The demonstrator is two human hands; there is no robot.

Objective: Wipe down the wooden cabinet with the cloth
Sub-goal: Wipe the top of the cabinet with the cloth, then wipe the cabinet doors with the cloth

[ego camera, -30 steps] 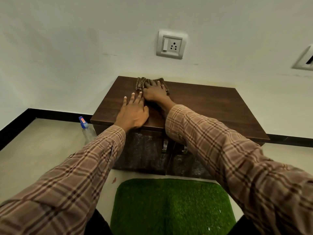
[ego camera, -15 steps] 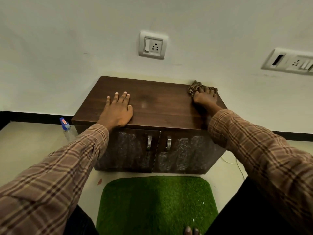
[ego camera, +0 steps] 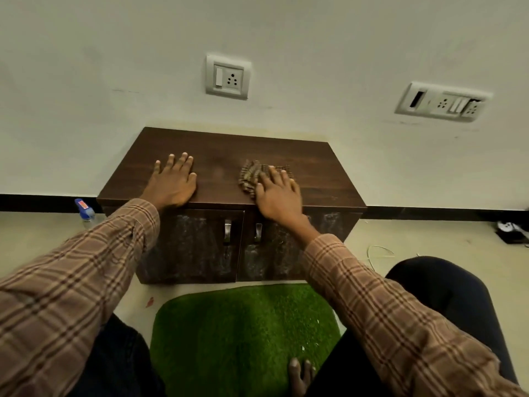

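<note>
A low dark wooden cabinet (ego camera: 320, 164) with two doors and metal handles stands against the wall. On its top, near the front middle, lies a bunched brown patterned cloth (ego camera: 252, 176). My right hand (ego camera: 279, 193) presses flat on the cloth with straight fingers, covering its right part. My left hand (ego camera: 173, 181) rests flat on the left part of the top, fingers spread, holding nothing.
A green grass-like mat (ego camera: 243, 333) lies on the floor before the cabinet, my toes (ego camera: 299, 373) on it. A spray bottle (ego camera: 84, 212) stands at the cabinet's left. Wall sockets (ego camera: 227, 77) are above; a white cable (ego camera: 378, 252) lies to the right.
My right hand slid the cloth from the back middle to the back right corner, then toward the front middle. My left hand stayed flat on the left side.
</note>
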